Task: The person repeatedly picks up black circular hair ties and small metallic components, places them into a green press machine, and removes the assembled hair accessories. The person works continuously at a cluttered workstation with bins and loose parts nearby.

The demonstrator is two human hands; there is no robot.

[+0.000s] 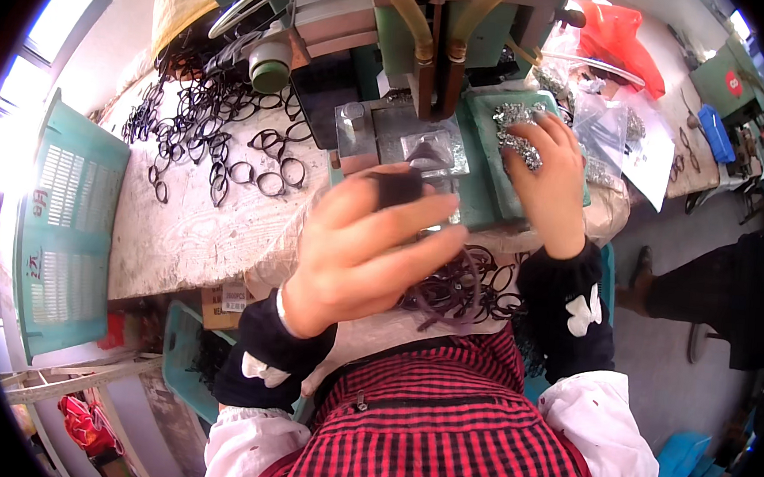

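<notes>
My left hand (pixel 359 250) is in front of the machine's work plate, curled and blurred by motion. By its thumb and forefinger shows a dark piece (pixel 399 189); I cannot make out what it is. Under its fingers, black eyeglass frames (pixel 449 292) lie heaped at the bench edge, and one purplish ring curves out toward my lap. With fingers apart, my right hand (pixel 554 180) reaches into a green tray (pixel 490 171). Its thumb and forefinger touch a pile of small silvery metal parts (pixel 519 115); whether any part is pinched is hidden.
A green bench machine (pixel 395 44) with two brown hoses stands ahead. More black eyeglass frames (pixel 221 134) spread over the bench at left, beside a green plastic crate (pixel 64 225). A red bag (pixel 621 47) lies at the back right. Another person's dark-clothed leg (pixel 705 301) is at right.
</notes>
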